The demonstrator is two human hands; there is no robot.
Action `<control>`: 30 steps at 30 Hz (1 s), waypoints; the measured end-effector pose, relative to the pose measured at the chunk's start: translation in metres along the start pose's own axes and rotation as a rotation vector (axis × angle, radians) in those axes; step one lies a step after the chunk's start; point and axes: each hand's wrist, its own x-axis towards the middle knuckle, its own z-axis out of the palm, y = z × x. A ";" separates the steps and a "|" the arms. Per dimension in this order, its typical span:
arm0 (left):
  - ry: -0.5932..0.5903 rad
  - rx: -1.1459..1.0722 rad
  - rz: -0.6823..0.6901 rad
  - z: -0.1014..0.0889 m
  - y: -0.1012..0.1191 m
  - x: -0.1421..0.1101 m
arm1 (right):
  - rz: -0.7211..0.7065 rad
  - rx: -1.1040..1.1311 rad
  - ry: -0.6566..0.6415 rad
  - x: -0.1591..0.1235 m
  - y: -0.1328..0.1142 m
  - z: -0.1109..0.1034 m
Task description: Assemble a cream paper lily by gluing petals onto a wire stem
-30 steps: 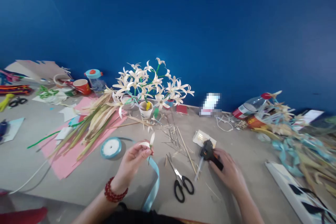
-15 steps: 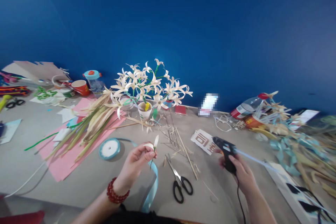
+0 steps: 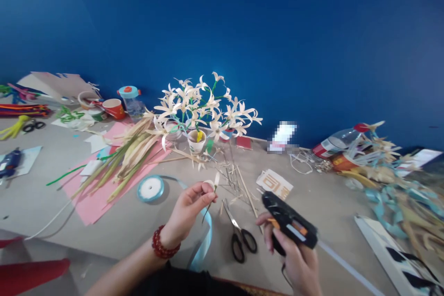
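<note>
My left hand, with a red bead bracelet at the wrist, pinches a small cream petal flower by its thin stem. My right hand is wrapped round the handle of a black glue gun; its nozzle points up and left, and a pale glue stick sticks out behind. Between the hands lie black-handled scissors, blades slightly apart. A light-blue ribbon runs under my left hand from its spool. Just beyond the nozzle is a piece of white card with brown lettering.
Finished cream flowers stand in a paper cup by the blue wall. Dried husks cover pink paper at left. A power strip, a bottle and loose ribbon and husks occupy the right. Thin sticks lie mid-table.
The glue gun has come away from the lettered card, nearer to me and slightly left. My left hand, still pinching the flower, sits a little further right in view. The whole view has shifted slightly.
</note>
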 end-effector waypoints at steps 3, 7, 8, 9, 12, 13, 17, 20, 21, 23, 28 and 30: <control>-0.006 0.013 -0.007 0.003 0.003 -0.002 | 0.021 -0.082 -0.075 -0.009 -0.002 0.033; -0.044 0.028 0.000 0.004 0.006 -0.004 | 0.016 -0.224 -0.063 -0.010 -0.006 0.060; -0.050 0.025 0.001 0.004 0.006 -0.005 | 0.005 -0.256 -0.055 -0.010 -0.007 0.063; -0.054 0.020 0.002 0.004 0.006 -0.005 | -0.005 -0.281 -0.050 -0.009 -0.008 0.065; -0.061 0.005 0.008 0.003 0.007 -0.005 | -0.022 -0.322 -0.042 -0.008 -0.010 0.067; -0.062 0.001 0.008 0.003 0.007 -0.005 | -0.029 -0.331 -0.039 -0.007 -0.011 0.067; -0.055 -0.014 0.008 0.004 0.008 -0.005 | -0.068 -0.356 -0.029 -0.006 -0.013 0.068; -0.050 -0.017 0.008 0.004 0.008 -0.005 | -0.108 -0.378 -0.043 -0.004 -0.013 0.068; -0.048 -0.015 0.008 0.004 0.008 -0.005 | -0.120 -0.386 -0.048 -0.003 -0.013 0.068; -0.044 -0.011 0.010 0.004 0.008 -0.005 | -0.143 -0.401 -0.071 -0.002 -0.012 0.067; -0.054 -0.011 0.014 0.003 0.008 -0.006 | -0.137 -0.407 -0.063 -0.002 -0.008 0.067; -0.061 -0.016 0.019 0.003 0.009 -0.007 | -0.126 -0.412 -0.049 -0.004 -0.007 0.067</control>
